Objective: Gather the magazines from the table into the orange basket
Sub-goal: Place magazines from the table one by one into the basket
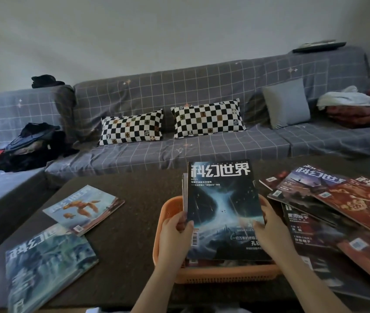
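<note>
I see the dark magazine standing tilted in the orange basket, long axis running up and away from me, title end uppermost and pointing toward the sofa; my left hand pinches its left edge, thumb on the cover, and my right hand curls round its right edge. Two pale magazines lie flat on the table to the left; a fanned heap of red magazines sits just right of the basket.

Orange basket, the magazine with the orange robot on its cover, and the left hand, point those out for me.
orange basket (224,275), head view, on its near wall.
robot-cover magazine (84,208), head view, middle of the cover.
left hand (175,240), head view, back of the hand.
</note>
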`<act>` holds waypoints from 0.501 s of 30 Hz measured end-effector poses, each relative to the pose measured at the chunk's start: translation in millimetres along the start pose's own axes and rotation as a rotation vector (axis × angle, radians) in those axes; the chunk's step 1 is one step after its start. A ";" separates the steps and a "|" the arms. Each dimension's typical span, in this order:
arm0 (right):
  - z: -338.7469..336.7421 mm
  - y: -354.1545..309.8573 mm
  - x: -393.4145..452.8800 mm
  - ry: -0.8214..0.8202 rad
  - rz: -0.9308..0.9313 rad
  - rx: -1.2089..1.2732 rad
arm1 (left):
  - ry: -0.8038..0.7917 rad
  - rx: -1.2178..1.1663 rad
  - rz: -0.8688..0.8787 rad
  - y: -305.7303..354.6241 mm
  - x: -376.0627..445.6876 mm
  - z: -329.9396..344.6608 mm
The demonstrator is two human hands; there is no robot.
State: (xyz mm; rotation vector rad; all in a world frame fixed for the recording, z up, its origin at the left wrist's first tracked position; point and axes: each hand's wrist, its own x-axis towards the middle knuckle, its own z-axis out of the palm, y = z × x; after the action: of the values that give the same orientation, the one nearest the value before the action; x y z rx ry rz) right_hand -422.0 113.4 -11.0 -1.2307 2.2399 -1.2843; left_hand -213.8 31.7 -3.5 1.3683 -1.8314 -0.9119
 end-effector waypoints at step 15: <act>0.9 3.4 -4.9 -0.063 0.054 -0.347 | 0.138 0.133 -0.082 3.5 -15.2 -1.5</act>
State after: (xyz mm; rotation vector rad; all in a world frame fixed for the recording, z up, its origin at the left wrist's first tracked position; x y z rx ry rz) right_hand -420.3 117.4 -15.1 -1.2899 2.5025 -0.8466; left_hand -210.9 47.0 -1.3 1.5588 -1.7684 -0.7276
